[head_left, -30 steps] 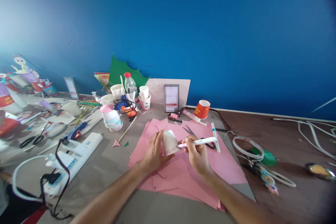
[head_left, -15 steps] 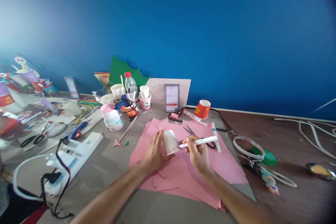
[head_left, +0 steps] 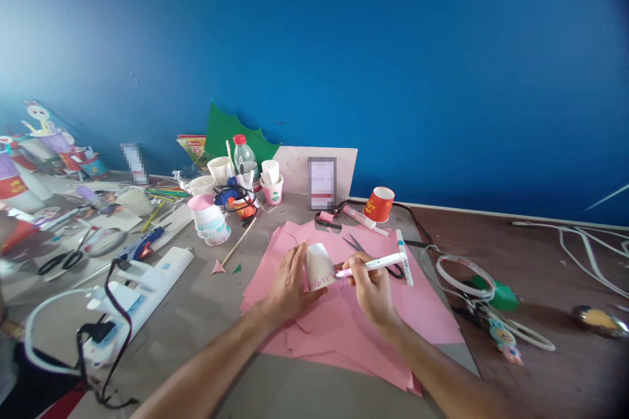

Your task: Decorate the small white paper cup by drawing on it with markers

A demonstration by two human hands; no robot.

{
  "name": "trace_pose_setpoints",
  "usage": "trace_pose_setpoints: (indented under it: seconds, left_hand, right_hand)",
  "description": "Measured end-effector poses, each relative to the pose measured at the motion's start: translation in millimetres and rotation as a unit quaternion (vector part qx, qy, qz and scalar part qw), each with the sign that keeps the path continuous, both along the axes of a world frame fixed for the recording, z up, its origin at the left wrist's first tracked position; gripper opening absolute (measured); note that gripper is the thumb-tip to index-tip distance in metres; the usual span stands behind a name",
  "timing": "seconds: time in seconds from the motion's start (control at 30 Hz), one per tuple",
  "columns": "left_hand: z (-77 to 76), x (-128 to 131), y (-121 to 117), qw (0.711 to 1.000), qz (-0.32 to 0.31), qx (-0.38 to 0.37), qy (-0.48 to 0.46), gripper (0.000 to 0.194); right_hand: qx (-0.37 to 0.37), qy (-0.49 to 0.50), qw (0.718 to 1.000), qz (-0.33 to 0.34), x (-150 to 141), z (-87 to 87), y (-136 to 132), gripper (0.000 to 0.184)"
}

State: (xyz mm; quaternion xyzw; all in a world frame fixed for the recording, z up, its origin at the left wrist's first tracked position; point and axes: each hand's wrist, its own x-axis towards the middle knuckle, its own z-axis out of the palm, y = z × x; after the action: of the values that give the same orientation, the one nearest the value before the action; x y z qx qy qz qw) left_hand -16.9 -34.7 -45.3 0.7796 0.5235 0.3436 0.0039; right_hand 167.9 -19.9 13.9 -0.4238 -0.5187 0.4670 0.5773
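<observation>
My left hand holds a white paper cup from its left side, fingers along the wall and thumb near the rim. Pink marks run along the cup's lower edge. In my right hand a white marker is pinched, its pink tip at the right side of the cup. Both hands are over stacked pink paper sheets. Scissors lie partly hidden behind my right hand. Beside them is another white marker with a teal end.
A red paper cup and a phone stand at the back. Left are stacked decorated cups, a bottle, a glue gun and a power strip. White cables lie on the right.
A little more pink marking seems to show along the cup's lower edge, and the cup looks slightly turned. Both hands keep nearly the same place.
</observation>
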Motion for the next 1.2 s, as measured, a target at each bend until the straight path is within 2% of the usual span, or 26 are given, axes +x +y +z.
trace_pose_setpoints:
  seconds: [0.4,1.2]
  left_hand:
    - [1.1,1.2,-0.5,1.0,0.013,0.006,0.005,0.096]
    - [-0.3,0.4,0.0,1.0,0.01,0.013,0.011,0.098]
  right_hand:
    - [-0.052,0.017,0.998,0.016,-0.1,-5.2,-0.6,0.042]
    - [-0.034,0.01,0.999,0.024,0.1,-3.8,-1.1,0.037]
